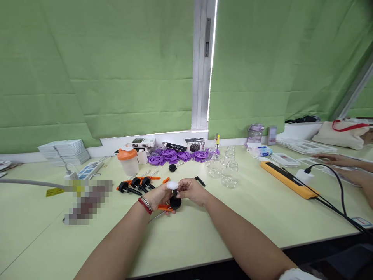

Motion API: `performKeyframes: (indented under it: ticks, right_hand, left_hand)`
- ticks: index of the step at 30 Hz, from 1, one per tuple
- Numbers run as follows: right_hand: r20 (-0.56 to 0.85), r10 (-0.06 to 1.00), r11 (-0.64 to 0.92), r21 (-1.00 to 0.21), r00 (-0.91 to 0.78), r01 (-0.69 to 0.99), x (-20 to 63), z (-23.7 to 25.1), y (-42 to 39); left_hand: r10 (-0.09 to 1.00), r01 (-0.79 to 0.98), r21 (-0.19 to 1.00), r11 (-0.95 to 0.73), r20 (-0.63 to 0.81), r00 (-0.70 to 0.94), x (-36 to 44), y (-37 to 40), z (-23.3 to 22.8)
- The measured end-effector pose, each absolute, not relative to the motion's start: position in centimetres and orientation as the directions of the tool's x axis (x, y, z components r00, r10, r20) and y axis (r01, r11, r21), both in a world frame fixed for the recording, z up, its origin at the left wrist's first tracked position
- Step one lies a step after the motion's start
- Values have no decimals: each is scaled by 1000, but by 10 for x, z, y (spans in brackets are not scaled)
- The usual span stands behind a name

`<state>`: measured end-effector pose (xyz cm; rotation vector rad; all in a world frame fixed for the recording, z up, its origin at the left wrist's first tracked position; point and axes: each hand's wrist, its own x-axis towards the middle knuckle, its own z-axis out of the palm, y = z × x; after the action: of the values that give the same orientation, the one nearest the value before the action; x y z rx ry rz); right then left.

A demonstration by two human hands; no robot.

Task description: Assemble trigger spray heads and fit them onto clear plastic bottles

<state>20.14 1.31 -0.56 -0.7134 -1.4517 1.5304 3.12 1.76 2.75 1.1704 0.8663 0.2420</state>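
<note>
Near the middle of the table, my left hand (159, 197) is wrapped round a black part with a round disc base (175, 202) and a short upright stem. A white rounded piece (172, 186) sits at the top of that stem. My right hand (190, 191) pinches the stem from the other side. An orange bar (164, 207) and a thin metal rod (157, 216) stick out under my left hand; whether they join the black part I cannot tell. Left of my hands lie several similar black-and-orange pieces (136, 183) with rods. A black L-shaped piece (200, 181) lies just beyond my right hand.
Clear glass vessels (229, 175) stand behind my right hand. Purple plastic parts (167, 156), boxes (175, 146) and an orange-lidded cup (129, 163) line the back. A yellow power strip (287, 179) with cables lies at right, near another person's hands (346, 163).
</note>
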Motion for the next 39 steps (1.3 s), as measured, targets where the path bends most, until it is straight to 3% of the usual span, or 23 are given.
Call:
performKeyframes:
  ticks: [39]
  right_hand:
    - [169,876,82,-975,-452,-205,202,-1,9]
  left_hand:
    - [576,256,882,397,-456,679,30,18,27]
